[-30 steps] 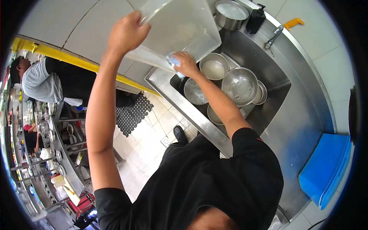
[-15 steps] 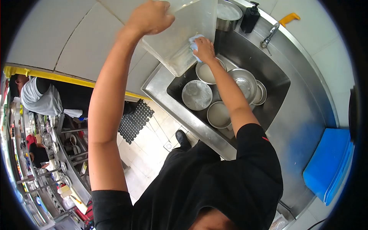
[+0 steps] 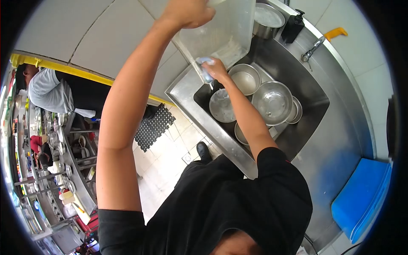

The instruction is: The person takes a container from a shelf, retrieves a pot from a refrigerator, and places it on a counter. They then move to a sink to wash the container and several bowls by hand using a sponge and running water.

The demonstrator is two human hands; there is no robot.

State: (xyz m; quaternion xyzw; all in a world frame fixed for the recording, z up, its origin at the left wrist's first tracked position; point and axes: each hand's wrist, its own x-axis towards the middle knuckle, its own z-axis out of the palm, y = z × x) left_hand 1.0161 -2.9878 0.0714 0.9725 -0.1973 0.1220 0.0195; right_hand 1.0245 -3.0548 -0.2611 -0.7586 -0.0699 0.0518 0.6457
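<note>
At the top of the view, my left hand (image 3: pixel 190 12) is closed on the edge of a large clear plastic container (image 3: pixel 231 27), tilted above the sink (image 3: pixel 310 95). My right hand (image 3: pixel 218 70) grips a crumpled pale blue cloth (image 3: pixel 205 62) against the container's lower left edge; white suds streak its inside. Beneath my right forearm, several round metal pans stand in the sink. One pan (image 3: pixel 245 80) holds cloudy liquid, and a wider metal bowl (image 3: pixel 272 103) lies to its right. My forearm partly covers two other pans.
A suds-filled metal pot (image 3: pixel 268 19) and black pump bottle (image 3: pixel 293 27) stand behind the sink, near the faucet (image 3: pixel 313 49) with its yellow handle. A blue bin (image 3: pixel 361 199) rests on the right. At left, a person in a grey shirt (image 3: pixel 51 91) is beyond a yellow-edged wall.
My right hand has moved the cloth left and down, from the container's inside to its lower edge. My left hand still grips the container. The camera view has shifted slightly.
</note>
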